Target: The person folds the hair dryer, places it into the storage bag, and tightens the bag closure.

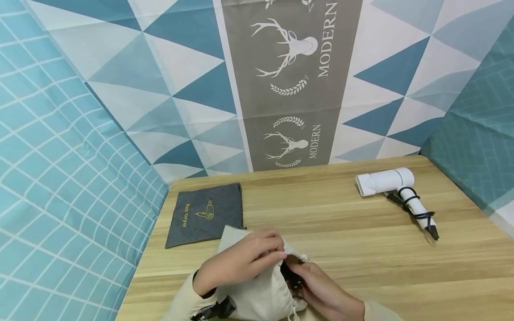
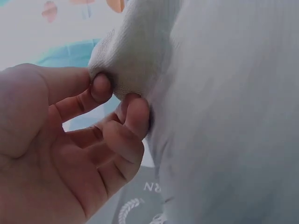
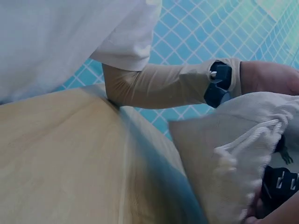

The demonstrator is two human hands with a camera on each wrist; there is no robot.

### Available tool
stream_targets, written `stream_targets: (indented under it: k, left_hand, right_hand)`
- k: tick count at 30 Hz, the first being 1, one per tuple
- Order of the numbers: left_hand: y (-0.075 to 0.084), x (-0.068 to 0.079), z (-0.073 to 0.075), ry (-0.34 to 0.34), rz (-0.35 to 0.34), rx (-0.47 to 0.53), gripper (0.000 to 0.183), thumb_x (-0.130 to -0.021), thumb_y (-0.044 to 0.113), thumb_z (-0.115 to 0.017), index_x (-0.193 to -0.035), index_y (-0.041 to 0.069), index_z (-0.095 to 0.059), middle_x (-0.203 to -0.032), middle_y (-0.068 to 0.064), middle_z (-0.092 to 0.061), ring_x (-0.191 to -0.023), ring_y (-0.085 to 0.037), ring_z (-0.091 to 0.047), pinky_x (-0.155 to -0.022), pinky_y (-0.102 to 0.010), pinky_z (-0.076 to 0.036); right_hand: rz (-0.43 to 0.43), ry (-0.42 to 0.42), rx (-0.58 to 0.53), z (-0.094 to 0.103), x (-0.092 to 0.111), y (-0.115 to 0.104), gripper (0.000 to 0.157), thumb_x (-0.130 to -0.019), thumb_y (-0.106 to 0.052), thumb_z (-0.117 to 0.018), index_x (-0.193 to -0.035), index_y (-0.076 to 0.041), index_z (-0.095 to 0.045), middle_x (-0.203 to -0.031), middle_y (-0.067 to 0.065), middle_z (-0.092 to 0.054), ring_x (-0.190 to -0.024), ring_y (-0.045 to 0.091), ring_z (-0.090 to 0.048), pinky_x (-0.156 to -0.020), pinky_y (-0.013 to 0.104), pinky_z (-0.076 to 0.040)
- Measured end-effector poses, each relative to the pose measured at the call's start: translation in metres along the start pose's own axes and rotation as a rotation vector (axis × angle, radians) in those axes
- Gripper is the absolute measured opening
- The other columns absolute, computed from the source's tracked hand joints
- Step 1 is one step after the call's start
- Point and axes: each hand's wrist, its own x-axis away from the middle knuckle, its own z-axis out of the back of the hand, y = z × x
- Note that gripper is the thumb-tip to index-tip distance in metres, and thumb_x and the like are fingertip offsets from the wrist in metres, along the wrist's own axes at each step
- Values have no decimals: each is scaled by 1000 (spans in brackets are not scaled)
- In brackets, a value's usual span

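A cream cloth drawstring bag (image 1: 261, 294) lies at the table's near edge, its mouth turned to the right. My left hand (image 1: 245, 256) reaches over it; in the left wrist view its thumb and fingers pinch the cloth (image 2: 133, 65). At the mouth, my right hand (image 1: 323, 287) has its fingers partly inside, around a black object (image 1: 292, 277). In the right wrist view this black object (image 3: 280, 184) shows small silvery marks, and the white drawstring (image 3: 254, 135) hangs along the bag's rim. Most of the black object is hidden by cloth and fingers.
A dark grey pouch (image 1: 206, 214) printed "Hair Dryer" lies flat at the back left. At the back right rests a white hair dryer (image 1: 385, 180), its black cord (image 1: 411, 209) wound around the handle. Patterned cloth walls (image 1: 192, 89) stand behind and beside the wooden table (image 1: 305, 200).
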Motion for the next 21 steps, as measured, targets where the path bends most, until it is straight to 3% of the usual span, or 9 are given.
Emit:
stream_targets:
  k: [3,7,15,21]
  left_hand:
    - [3,-4,-8,19,-53,-10,23,-108,17,-44,-87,20,-52,-92,10,-49,-81,-1,-44,-73,-15,-40]
    - [4,-9,-19,40,-68,-23,23,-108,18,-43,-89,16,-57,-104,7,-56,-95,-2,-50,-85,-16,-42]
    - [-10,-20,-26,158,-23,-56,22,-107,18,-45,-115,11,-65,-115,3,-67,-105,-2,-58,-95,-23,-46]
    - [-25,-27,-31,169,58,-51,23,-107,21,-46,-101,12,-67,-128,0,-66,-117,-7,-60,-100,-29,-47]
  right_hand:
    - [43,32,-81,0,1,-2,54,-106,-37,-48,-147,-2,-37,-140,4,-47,-121,12,-48,-97,27,-43]
    - [99,69,-127,-1,2,-7,54,-107,-36,-45,-148,-6,-26,-138,3,-41,-121,11,-43,-102,27,-38]
    - [163,187,-186,6,2,-20,39,-106,-24,-48,-136,-1,-38,-123,2,-53,-109,12,-52,-96,29,-45]
    - [185,264,-213,15,-6,-23,36,-108,-21,-40,-139,-4,-34,-126,3,-54,-112,15,-55,-96,32,-46]
